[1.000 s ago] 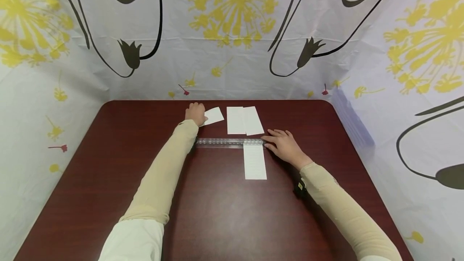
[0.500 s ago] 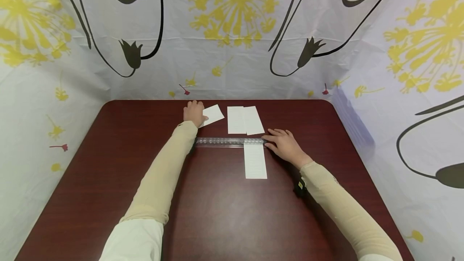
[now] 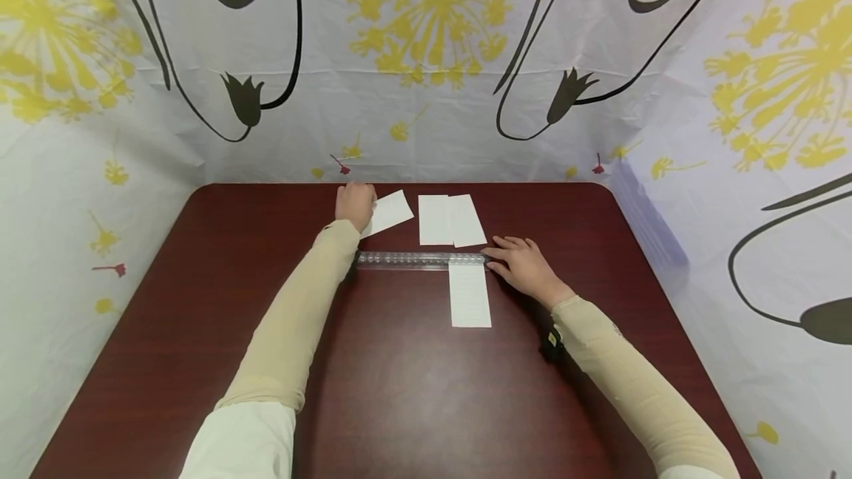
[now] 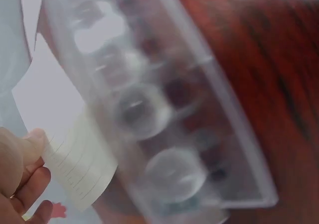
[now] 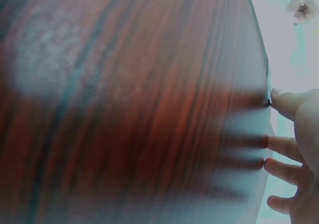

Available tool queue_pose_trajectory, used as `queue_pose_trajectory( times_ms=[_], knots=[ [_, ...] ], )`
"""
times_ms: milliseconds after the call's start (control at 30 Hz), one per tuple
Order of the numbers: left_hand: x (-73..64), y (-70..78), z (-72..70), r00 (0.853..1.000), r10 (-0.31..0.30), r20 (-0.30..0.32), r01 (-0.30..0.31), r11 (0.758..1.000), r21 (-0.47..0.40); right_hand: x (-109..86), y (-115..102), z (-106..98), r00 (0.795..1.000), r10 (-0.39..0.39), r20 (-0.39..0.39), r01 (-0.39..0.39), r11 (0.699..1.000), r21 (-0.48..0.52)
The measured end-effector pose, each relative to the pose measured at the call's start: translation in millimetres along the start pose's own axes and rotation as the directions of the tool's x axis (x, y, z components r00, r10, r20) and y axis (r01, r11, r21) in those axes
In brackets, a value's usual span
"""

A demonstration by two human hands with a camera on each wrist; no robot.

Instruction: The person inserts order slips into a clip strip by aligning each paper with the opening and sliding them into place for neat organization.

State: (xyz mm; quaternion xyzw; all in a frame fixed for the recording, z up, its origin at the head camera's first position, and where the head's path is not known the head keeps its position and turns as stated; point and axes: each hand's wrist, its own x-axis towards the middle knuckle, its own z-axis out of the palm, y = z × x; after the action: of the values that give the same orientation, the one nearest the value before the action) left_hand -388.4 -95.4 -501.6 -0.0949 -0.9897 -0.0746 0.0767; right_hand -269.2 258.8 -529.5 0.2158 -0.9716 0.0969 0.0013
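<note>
At the far side of the table my left hand (image 3: 355,205) pinches a white lined card (image 4: 75,154) by its edge, thumb on one face and curled fingers on the other. The card is tilted up in the left wrist view. A clear plastic strip (image 3: 402,261) with a row of round bumps lies across the table, below that hand. My right hand (image 3: 524,270) rests at the strip's right end, fingers extended and spread, thumb (image 5: 286,104) apart from them. Another lined card (image 3: 470,298) lies in front of the strip, its top edge at the strip's right part.
Two more white cards, a left one (image 3: 435,220) and a right one (image 3: 468,220), lie overlapping behind the strip. The dark red table (image 3: 413,405) has a patterned curtain (image 3: 426,131) close around its back and sides. A black wrist device (image 3: 550,344) is on the right forearm.
My left hand has shifted slightly left and away with its card, and more of the card shows. The right hand, the strip and the other cards keep their places.
</note>
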Motion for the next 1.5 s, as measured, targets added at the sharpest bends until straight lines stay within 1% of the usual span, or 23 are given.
queue_pose_trajectory(
  times_ms=[67, 200, 367, 467, 533, 600, 733, 867, 1000, 1067, 1133, 1300, 1500],
  knots=[
    [0.8, -0.1, -6.6, 1.000, 0.006, -0.011, -0.006, 1.000, -0.006, 0.0, 1, 0, 1.000, -0.001, -0.003, 0.001, 1.000, 0.000],
    [3.2, -0.6, -20.4, 1.000, 0.013, -0.001, -0.013, 1.000, -0.010, 0.8, 3, 2, 1.000, 0.003, 0.005, -0.003, 1.000, 0.002],
    [3.7, -2.8, -34.8, 1.000, 0.009, 0.005, -0.009, 0.998, -0.067, 2.8, 5, 3, 1.000, 0.009, 0.008, -0.009, 1.000, 0.000],
    [1.2, -5.6, -40.5, 0.999, -0.012, 0.038, 0.017, 0.994, -0.112, 3.4, 6, 3, 1.000, 0.007, 0.015, -0.007, 1.000, 0.006],
    [-1.0, -8.2, -43.6, 0.997, -0.034, 0.070, 0.044, 0.988, -0.148, 3.5, 6, 4, 1.000, 0.005, 0.017, -0.005, 1.000, 0.011],
    [-3.4, -10.9, -46.8, 0.993, -0.057, 0.101, 0.076, 0.978, -0.194, 3.6, 6, 5, 1.000, 0.001, 0.014, -0.001, 1.000, 0.013],
    [-8.8, -17.1, -52.6, 0.986, -0.097, 0.138, 0.132, 0.952, -0.276, 3.4, 5, 5, 1.000, -0.003, 0.006, 0.003, 1.000, 0.011],
    [-15.2, -22.8, -58.4, 0.980, -0.123, 0.158, 0.170, 0.927, -0.334, 3.7, 6, 4, 1.000, -0.009, 0.010, 0.010, 1.000, -0.008],
    [-25.3, -24.1, -69.5, 0.976, -0.147, 0.161, 0.200, 0.898, -0.391, 2.9, 7, 2, 1.000, -0.026, 0.008, 0.026, 0.999, -0.021],
    [-31.2, -24.3, -75.9, 0.976, -0.157, 0.154, 0.208, 0.881, -0.424, 2.2, 8, 2, 0.999, -0.035, 0.005, 0.035, 0.999, -0.023],
    [-36.3, -26.6, -80.2, 0.979, -0.151, 0.136, 0.197, 0.870, -0.452, 2.1, 9, 2, 0.999, -0.038, 0.001, 0.038, 0.999, -0.022],
    [-48.8, -34.1, -88.9, 0.984, -0.141, 0.106, 0.174, 0.856, -0.486, 2.5, 9, 1, 0.998, -0.055, -0.023, 0.055, 0.998, -0.015],
    [-70.7, -40.7, -100.4, 0.982, -0.150, 0.115, 0.188, 0.835, -0.517, 1.1, 8, 0, 0.995, -0.080, -0.058, 0.080, 0.997, -0.006]
  ],
)
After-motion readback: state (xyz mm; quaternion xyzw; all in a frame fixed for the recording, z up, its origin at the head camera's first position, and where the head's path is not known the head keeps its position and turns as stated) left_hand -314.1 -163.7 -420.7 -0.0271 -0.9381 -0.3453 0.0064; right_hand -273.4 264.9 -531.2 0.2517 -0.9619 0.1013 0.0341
